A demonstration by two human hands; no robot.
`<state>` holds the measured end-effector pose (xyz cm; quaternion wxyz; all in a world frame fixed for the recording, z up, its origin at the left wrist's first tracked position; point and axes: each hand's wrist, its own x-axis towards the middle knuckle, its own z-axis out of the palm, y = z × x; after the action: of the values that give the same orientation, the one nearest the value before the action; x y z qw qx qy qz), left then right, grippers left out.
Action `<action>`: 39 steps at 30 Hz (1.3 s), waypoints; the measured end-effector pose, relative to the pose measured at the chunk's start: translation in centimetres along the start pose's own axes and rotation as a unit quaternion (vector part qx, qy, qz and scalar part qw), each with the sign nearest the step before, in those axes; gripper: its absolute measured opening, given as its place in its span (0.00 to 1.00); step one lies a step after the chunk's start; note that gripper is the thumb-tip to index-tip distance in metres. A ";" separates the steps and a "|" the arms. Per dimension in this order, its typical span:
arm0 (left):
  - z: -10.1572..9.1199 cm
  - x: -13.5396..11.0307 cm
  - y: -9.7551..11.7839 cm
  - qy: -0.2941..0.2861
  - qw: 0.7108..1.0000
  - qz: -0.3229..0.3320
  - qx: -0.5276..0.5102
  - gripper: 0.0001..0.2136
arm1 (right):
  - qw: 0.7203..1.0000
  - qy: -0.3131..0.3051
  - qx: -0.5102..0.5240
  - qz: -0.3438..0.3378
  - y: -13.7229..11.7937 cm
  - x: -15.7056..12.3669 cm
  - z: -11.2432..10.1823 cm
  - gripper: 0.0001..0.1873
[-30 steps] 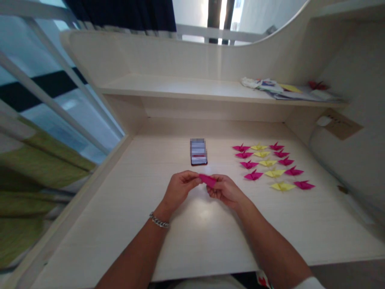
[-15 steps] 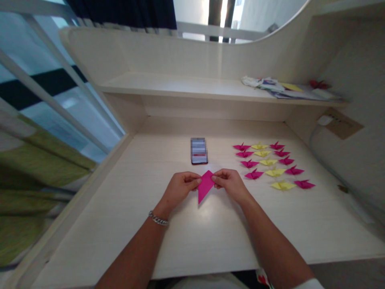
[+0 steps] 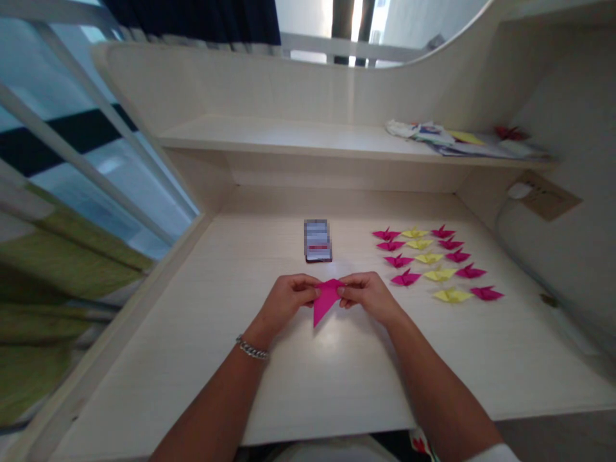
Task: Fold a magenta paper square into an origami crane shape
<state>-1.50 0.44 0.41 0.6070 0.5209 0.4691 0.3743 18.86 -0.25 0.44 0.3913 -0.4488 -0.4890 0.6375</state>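
Note:
A folded sheet of pink origami paper (image 3: 326, 300) is held above the desk between both hands, one long point hanging down toward me. My left hand (image 3: 290, 299) pinches its left edge between thumb and fingers. On the opposite edge, my right hand (image 3: 366, 294) pinches the paper with thumb and forefinger. Just beyond the hands lies a phone (image 3: 317, 240) with a blurred screen. To the right, folded paper cranes stand in rows: several pink cranes (image 3: 405, 278) and several yellow cranes (image 3: 452, 295).
The pale desk (image 3: 192, 359) runs back to a raised shelf (image 3: 289, 138) bearing papers (image 3: 462, 144) at its right end. A white cable (image 3: 520, 256) runs from a wall socket (image 3: 548, 196) along the right side. Metal rails (image 3: 91, 70) border the left.
The pink paper has tilted and its upper part now looks flatter and bent between the fingers. Its lower point has shifted slightly left. Both hands keep their pinch.

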 end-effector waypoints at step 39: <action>0.6 0.1 -0.3 0.029 0.996 0.069 0.053 0.09 | 0.999 0.042 0.000 -0.030 1.0 0.4 1.9 0.16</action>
<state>-0.87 0.28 0.08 0.5378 0.5724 0.4683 0.4048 16.88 -0.65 -0.43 0.4302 -0.4607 -0.4854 0.6059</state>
